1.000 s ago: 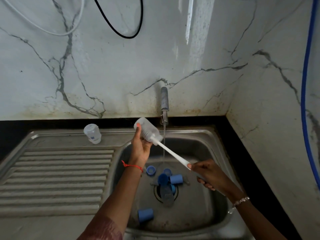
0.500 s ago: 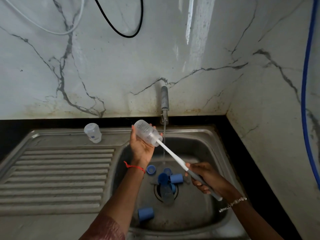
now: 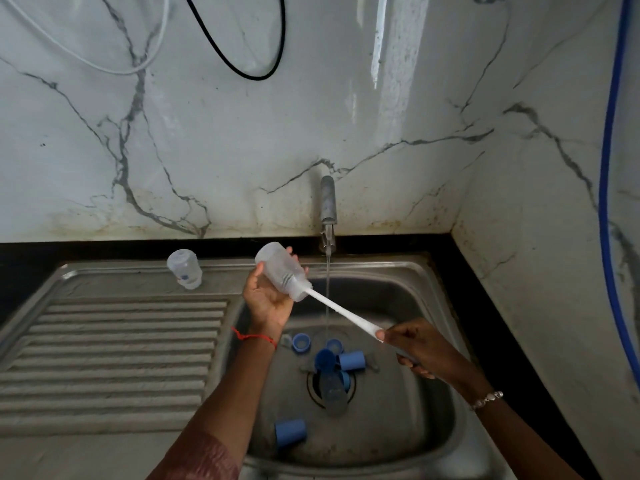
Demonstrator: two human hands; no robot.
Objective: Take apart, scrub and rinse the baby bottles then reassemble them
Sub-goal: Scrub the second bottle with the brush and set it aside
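Nearest you, a pale blue cylindrical plastic cap (image 3: 290, 433) lay on its side by the front wall of the stainless steel sink basin (image 3: 415, 427). Over the drain in the basin's middle sat a cluster of blue plastic bottle parts (image 3: 337, 362), touching one another. To the basin's left stretched the ribbed steel drainboard (image 3: 110, 358).

Your right hand (image 3: 420, 351), above the basin's right side, had its fingers curled tight round the lower end of a long white plastic brush handle (image 3: 341, 311). The handle ran up and left into the mouth of a clear plastic baby bottle (image 3: 282, 270), with the brush end hidden inside. Your left hand (image 3: 268, 299) gripped that bottle from beneath, fingers wrapped behind it, holding it tilted, mouth down and to the right, above the basin's back left corner.

A thin stream of water (image 3: 327, 282) fell just beside the bottle's mouth from the grey metal tap (image 3: 328, 202) at the sink's back edge. A second clear plastic bottle (image 3: 184, 269) rested on the back ledge beyond the drainboard, well apart from your hands.
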